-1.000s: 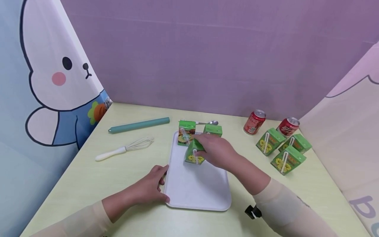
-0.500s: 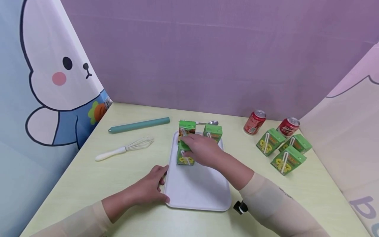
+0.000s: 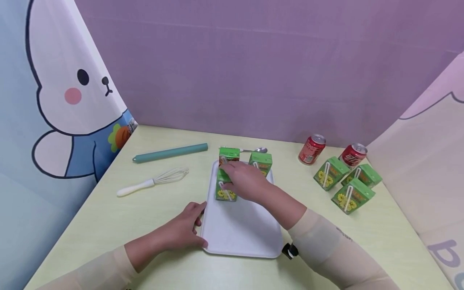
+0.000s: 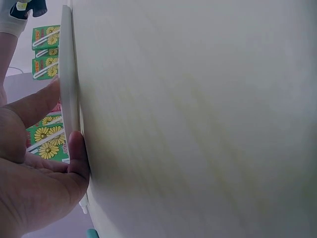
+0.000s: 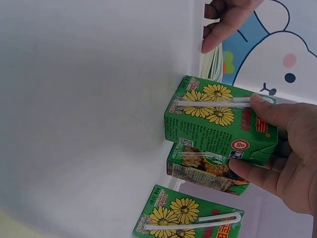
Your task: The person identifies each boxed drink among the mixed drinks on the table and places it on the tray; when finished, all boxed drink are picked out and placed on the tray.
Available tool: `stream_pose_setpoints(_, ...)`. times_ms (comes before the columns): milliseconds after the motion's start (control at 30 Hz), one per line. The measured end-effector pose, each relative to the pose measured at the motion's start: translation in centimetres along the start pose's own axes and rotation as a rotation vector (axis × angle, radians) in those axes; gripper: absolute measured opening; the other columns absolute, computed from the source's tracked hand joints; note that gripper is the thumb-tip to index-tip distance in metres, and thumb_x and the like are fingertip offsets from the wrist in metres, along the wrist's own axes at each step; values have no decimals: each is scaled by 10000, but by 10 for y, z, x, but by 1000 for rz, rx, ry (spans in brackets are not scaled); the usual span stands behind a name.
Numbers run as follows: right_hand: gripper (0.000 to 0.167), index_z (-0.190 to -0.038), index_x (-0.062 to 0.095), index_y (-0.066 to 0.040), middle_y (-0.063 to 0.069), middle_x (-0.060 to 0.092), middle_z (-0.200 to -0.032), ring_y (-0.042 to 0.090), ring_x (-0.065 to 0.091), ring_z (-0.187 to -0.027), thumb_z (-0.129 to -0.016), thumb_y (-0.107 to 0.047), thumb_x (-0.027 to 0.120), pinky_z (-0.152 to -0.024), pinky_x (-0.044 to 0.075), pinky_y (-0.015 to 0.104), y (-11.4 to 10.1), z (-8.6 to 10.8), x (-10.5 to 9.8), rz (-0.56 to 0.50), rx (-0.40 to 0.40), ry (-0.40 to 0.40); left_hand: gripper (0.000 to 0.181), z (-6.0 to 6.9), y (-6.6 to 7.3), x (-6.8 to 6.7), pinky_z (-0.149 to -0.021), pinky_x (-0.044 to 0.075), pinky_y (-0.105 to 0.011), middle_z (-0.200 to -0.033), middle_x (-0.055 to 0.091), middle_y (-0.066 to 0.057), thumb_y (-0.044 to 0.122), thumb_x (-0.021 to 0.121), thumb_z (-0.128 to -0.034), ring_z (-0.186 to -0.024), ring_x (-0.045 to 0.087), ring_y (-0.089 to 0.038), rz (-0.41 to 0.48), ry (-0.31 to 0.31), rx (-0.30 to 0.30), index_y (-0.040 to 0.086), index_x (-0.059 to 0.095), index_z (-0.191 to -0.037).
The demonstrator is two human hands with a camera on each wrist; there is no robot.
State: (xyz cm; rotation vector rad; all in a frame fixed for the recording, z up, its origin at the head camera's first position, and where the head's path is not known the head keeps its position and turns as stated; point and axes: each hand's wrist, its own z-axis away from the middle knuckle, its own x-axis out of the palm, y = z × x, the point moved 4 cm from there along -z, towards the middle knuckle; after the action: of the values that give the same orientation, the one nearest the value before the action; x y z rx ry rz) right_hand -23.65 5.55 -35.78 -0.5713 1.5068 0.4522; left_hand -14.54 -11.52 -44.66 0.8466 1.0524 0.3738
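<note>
My right hand (image 3: 250, 182) grips a green drink carton (image 3: 226, 191) with yellow flowers and a white straw, near the left side of a white tray (image 3: 243, 237). In the right wrist view, thumb and fingers hold the upper end of that carton (image 5: 218, 116). Directly behind it is a carton with a brown fruit picture (image 5: 208, 166), partly hidden by the hand in the head view. Another flowered carton (image 3: 261, 163) stands at the tray's back right. My left hand (image 3: 186, 228) holds the tray's left edge, thumb and fingers spread along it.
Left of the tray lie a whisk (image 3: 156, 183) and a teal rod (image 3: 170, 153). A spoon (image 3: 259, 150) lies behind the tray. To the right stand two red cans (image 3: 312, 150) and three more green cartons (image 3: 353, 196). A purple backdrop (image 3: 253, 80) rises behind the table.
My right hand has moved left with the flowered carton, bringing it in front of the fruit-picture carton and uncovering the back-right carton. My left hand has stayed at the tray's edge.
</note>
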Motion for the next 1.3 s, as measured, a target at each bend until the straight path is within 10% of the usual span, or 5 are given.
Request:
stream_pose_setpoints(567, 831, -1541, 332, -208, 66, 505, -1452, 231, 528, -1284, -876, -627, 601, -987, 484, 444, 20, 8, 3, -81, 53, -128, 1130, -1, 2, 0, -702, 448, -242, -1214, 401, -91, 245, 905, -670, -843, 497, -145, 9, -3, 7, 4, 229, -1543)
stream_pose_setpoints(1300, 738, -1433, 450, -156, 118, 590, -1295, 337, 585, -1166, -895, -654, 538, -931, 474, 565, 156, 111, -69, -266, 334, 46, 1141, -1, 3, 1, -700, 441, -248, -1184, 404, -84, 235, 912, -659, -835, 499, -151, 2, -3, -30, 17, 228, -1546)
